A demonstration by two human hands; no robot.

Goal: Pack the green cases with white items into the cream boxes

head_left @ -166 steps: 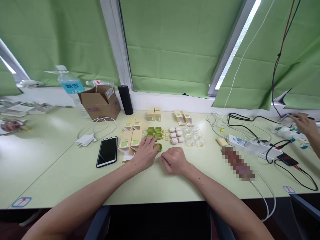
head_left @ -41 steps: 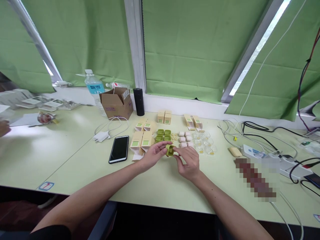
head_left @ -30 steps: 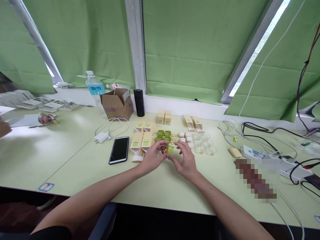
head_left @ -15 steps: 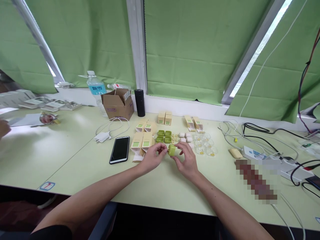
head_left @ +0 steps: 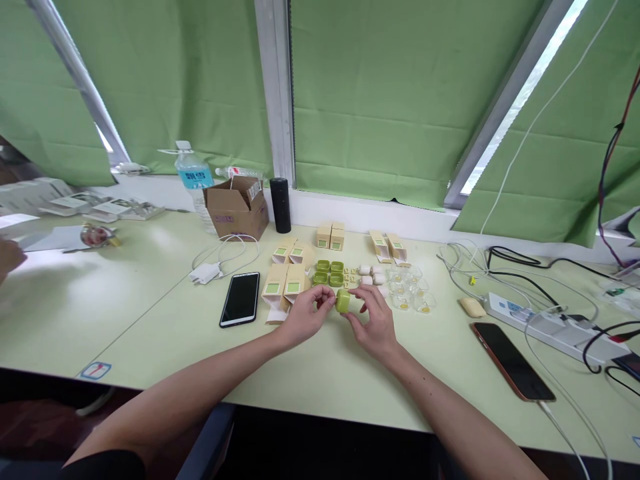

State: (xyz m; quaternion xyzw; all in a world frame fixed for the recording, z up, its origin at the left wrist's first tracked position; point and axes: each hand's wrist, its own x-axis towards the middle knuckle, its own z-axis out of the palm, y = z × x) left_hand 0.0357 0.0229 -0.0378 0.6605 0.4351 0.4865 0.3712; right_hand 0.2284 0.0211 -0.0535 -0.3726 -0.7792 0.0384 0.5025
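With the right fingers we pinch a small green piece (head_left: 343, 301), thumb below and forefinger above; it is raised over the desk (head_left: 320, 373), just in front of the green cups (head_left: 336, 277). The fingertips of our left hand (head_left: 307, 312) come together at its left side — we cannot tell whether something tiny sits between them. Our right hand (head_left: 374, 319) is in front and to the right of the green cups. Just right of those cups lie little yellow pieces (head_left: 346, 279), then white rounded pieces (head_left: 367, 280), then clear domes (head_left: 401, 299). Left of the cups we see open cartons (head_left: 295, 281) and, farther left, a dark-screened phone (head_left: 240, 300); two tan boxes (head_left: 324, 235) stand behind them — side by side.
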